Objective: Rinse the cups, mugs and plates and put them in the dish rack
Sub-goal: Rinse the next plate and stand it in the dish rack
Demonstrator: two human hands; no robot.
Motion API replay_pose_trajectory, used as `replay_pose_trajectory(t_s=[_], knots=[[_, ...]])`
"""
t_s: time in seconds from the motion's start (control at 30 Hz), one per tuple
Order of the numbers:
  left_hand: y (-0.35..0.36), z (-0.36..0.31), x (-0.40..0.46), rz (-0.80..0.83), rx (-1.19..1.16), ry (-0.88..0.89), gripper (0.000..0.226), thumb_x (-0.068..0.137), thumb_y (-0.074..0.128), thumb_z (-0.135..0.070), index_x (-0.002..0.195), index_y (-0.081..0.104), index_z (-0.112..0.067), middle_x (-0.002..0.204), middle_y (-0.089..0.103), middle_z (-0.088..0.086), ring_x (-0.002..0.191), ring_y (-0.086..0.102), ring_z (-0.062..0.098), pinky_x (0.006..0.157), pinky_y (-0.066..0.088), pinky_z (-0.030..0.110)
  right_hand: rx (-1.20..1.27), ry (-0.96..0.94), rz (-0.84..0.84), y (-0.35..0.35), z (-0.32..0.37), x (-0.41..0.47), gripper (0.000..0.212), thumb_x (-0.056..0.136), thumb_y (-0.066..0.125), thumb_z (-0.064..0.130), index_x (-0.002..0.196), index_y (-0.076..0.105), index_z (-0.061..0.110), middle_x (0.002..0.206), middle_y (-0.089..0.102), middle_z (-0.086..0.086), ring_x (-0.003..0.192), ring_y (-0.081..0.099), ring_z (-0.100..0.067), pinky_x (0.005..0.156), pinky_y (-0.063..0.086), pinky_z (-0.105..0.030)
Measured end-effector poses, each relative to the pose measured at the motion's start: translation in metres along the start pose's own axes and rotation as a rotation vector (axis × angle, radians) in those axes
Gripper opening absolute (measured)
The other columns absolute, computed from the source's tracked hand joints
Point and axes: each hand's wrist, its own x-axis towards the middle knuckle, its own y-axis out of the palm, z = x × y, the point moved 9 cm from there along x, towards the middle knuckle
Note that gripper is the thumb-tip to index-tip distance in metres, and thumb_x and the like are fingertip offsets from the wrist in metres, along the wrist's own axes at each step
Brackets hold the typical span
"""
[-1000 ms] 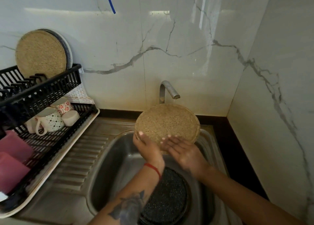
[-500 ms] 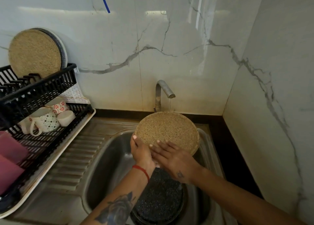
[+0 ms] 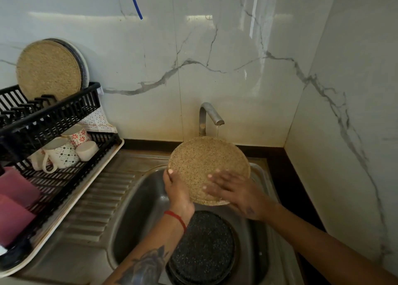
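round tan speckled plate (image 3: 206, 166) is held on edge over the steel sink (image 3: 137, 200), its underside facing the camera and tilted back a little toward the marble wall. being round, it has no long axis; its flat face points toward the person and its top rim sits just under the curved metal tap (image 3: 210, 116), where a thin stream of water falls onto the rim. the left hand (image 3: 176, 190) grips the plate's lower left edge, fingers curled around it. the right hand (image 3: 234, 192) lies flat on the face, fingers spread and straight, blurred as if rubbing. the step in hand looks like rinsing this plate. next, it probably needs turning to wet the other side, then a carry left to the black plastic dish rack (image 3: 53, 116), where a matching tan plate (image 3: 48, 69) stands upright and patterned mugs (image 3: 64, 153) lie below. a dark speckled plate (image 3: 202, 243) waits in the sink bottom.
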Motion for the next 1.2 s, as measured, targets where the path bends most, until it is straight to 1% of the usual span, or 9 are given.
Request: replay_pose_trajectory(t_s=[0.13,0.23,0.37,0.57,0.63,0.7,0.77,0.97,1.2], knots=[[-0.001,0.005,-0.005,-0.008,0.036,0.001,0.043,0.104,0.027,-0.037,0.147,0.03,-0.029,0.151,0.036,0.008,0.137,0.036,0.029,0.113,0.029,0.053,0.012,0.225,0.199,0.024,-0.015,-0.003,0.07,0.089,0.055,0.041,0.15,0.024,0.027,0.156,0.025,-0.008,0.144,0.02,-0.033,0.116,0.011,-0.05],[-0.004,0.009,-0.005,-0.031,0.044,-0.006,0.041,0.104,0.027,-0.041,0.142,0.036,-0.031,0.144,0.043,0.007,0.13,0.043,0.03,0.108,0.035,0.055,-0.031,0.108,0.115,0.026,0.021,0.016,0.057,0.089,0.052,0.04,0.143,0.038,0.025,0.147,0.043,-0.007,0.136,0.04,-0.03,0.108,0.034,-0.05],[-0.009,-0.005,0.014,0.035,0.154,-0.043,0.041,0.103,0.028,-0.041,0.139,0.04,-0.026,0.135,0.051,0.011,0.121,0.053,0.032,0.098,0.047,0.053,-0.008,-0.076,0.032,0.009,0.021,-0.001,0.056,0.089,0.061,0.034,0.14,0.046,0.019,0.143,0.048,-0.01,0.132,0.043,-0.03,0.106,0.037,-0.048],[-0.008,0.0,-0.007,-0.168,0.017,0.046,0.043,0.104,0.027,-0.038,0.142,0.035,-0.019,0.143,0.043,0.013,0.128,0.046,0.03,0.108,0.038,0.046,-0.08,0.102,-0.065,-0.003,0.016,0.014,0.056,0.074,0.075,0.023,0.128,0.06,0.022,0.13,0.061,-0.002,0.119,0.058,-0.027,0.096,0.047,-0.047],[-0.002,0.005,-0.016,-0.142,-0.069,0.069,0.041,0.104,0.026,-0.037,0.143,0.031,-0.024,0.143,0.043,0.011,0.126,0.048,0.03,0.107,0.039,0.051,-0.036,0.101,0.037,0.009,0.023,0.023,0.062,0.079,0.072,0.033,0.137,0.05,0.025,0.141,0.051,0.001,0.131,0.047,-0.025,0.106,0.038,-0.048],[-0.003,0.002,-0.009,-0.092,-0.057,0.054,0.042,0.104,0.026,-0.038,0.145,0.029,-0.026,0.143,0.043,0.011,0.126,0.047,0.031,0.106,0.039,0.053,0.096,0.105,0.186,0.024,0.016,0.02,0.057,0.095,0.034,0.054,0.148,0.021,0.035,0.156,0.02,0.007,0.146,0.013,-0.019,0.118,0.005,-0.043],[-0.01,-0.004,0.001,-0.063,-0.006,0.049,0.042,0.104,0.026,-0.038,0.144,0.031,-0.025,0.144,0.042,0.013,0.128,0.045,0.032,0.107,0.038,0.052,0.187,0.206,0.326,0.042,-0.006,0.014,0.059,0.09,0.001,0.069,0.145,-0.005,0.048,0.156,-0.009,0.013,0.144,-0.018,-0.013,0.112,-0.02,-0.038],[-0.008,0.011,0.002,0.02,0.026,-0.06,0.048,0.101,0.024,-0.049,0.144,0.031,-0.028,0.144,0.042,0.014,0.128,0.045,0.035,0.103,0.04,0.059,0.083,0.632,0.471,0.053,-0.091,0.024,0.08,0.085,0.008,0.075,0.15,-0.011,0.032,0.158,-0.018,-0.006,0.144,-0.021,-0.025,0.111,-0.022,-0.049],[0.004,0.018,0.008,0.168,0.009,-0.21,0.056,0.098,0.025,-0.058,0.145,0.035,-0.029,0.142,0.048,0.012,0.124,0.052,0.032,0.091,0.051,0.051,0.129,0.266,0.312,0.062,-0.015,0.106,0.069,0.097,0.015,0.058,0.152,-0.004,0.02,0.16,-0.011,-0.003,0.146,-0.014,-0.017,0.117,-0.013,-0.043]])
